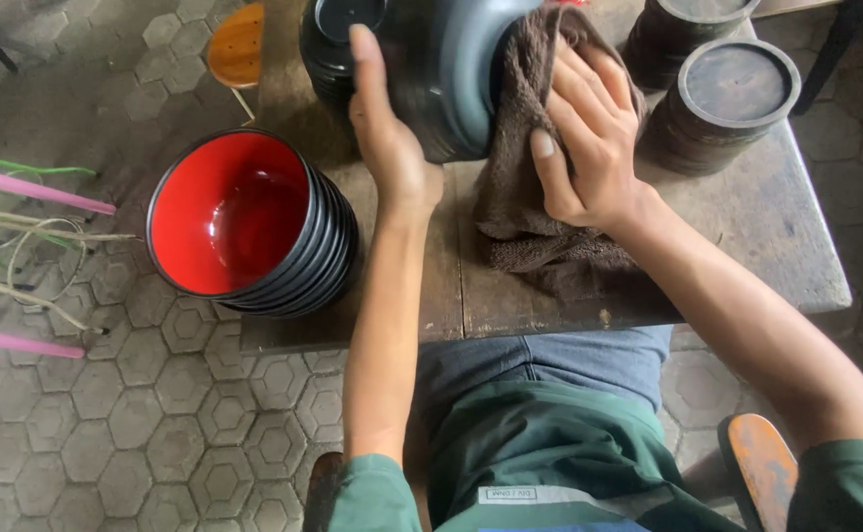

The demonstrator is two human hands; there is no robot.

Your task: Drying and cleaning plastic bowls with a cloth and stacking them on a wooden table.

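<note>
My left hand [387, 138] grips a black bowl [446, 69], tilted on its side above the wooden table [747, 227]. My right hand [589, 133] presses a brown cloth [530, 217] against the bowl's open side; the cloth hangs down onto the table. To the left stands a stack of several black bowls with a red inside [244, 222], at the table's near left corner.
Behind the held bowl is another black stack [328, 44]. Two stacks of dark round lids [732, 103] stand at the far right of the table. Wooden stools [237, 44] and pink and green rods [28, 187] are on the paved floor.
</note>
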